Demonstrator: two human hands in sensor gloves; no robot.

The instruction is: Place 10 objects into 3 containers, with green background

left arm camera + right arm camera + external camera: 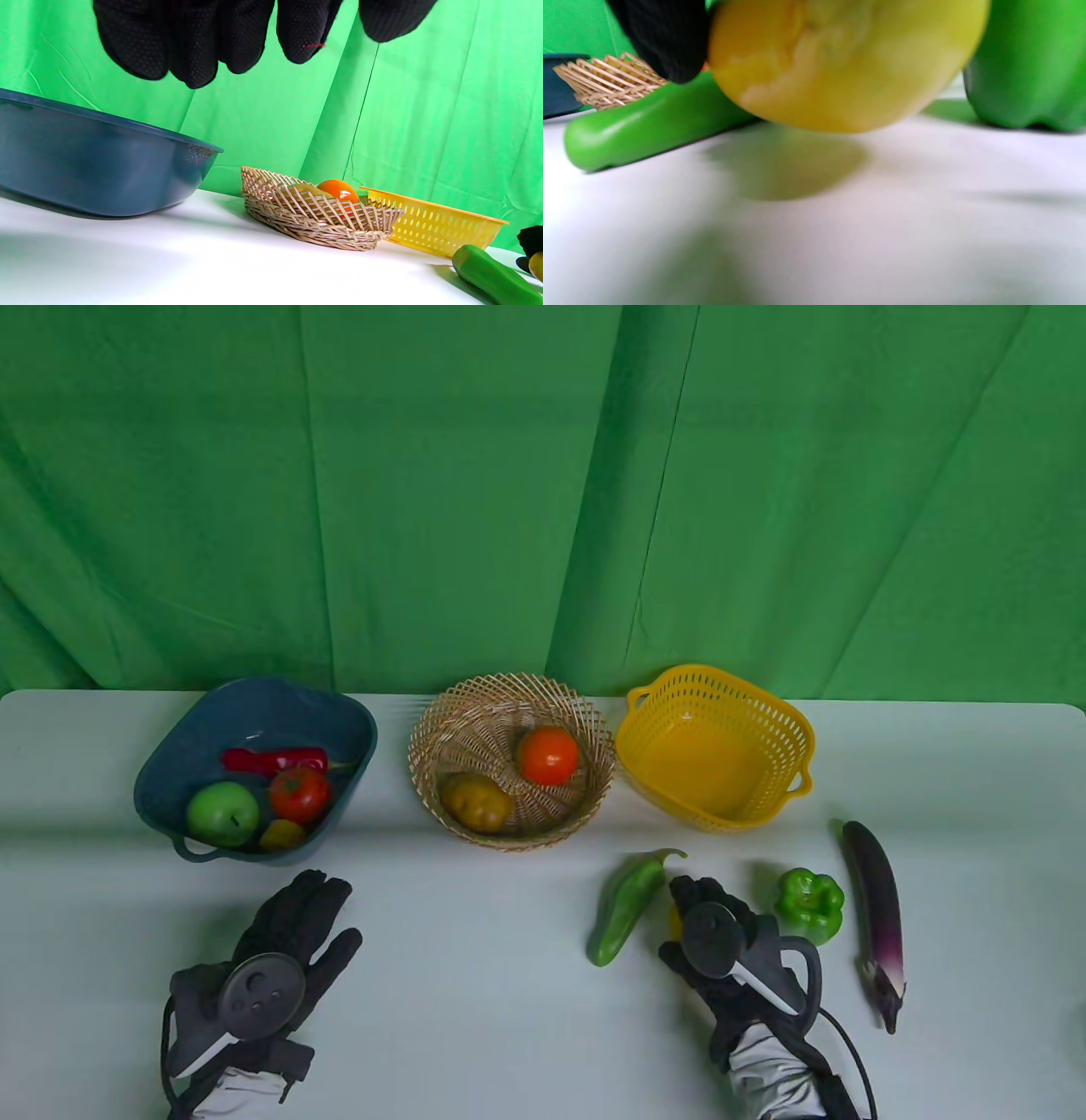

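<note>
- Looking down, I see the white table (509,984) in front of a green backdrop (543,475), with three containers in a row along its far edge.
- I see the dark blue bowl (170,755) on the left holding a green apple (222,813), a red tomato (299,794), a red chili (271,760) and a small yellow-orange item I cannot identify.
- I see the wicker basket (424,746) in the middle holding an orange tomato (548,756) and a potato (475,803).
- I see the yellow basket (717,746) on the right.
- My left hand (280,959) lies flat near the blue bowl, fingers extended, holding nothing.
- My right hand (721,942) grips a yellow fruit (840,63), lifted just off the table in the right wrist view.
- I see an eggplant (876,916) at far right.
- I see a long green pepper (624,908) left of my right hand.
- I see a green bell pepper (809,904) between that hand and the eggplant.
</note>
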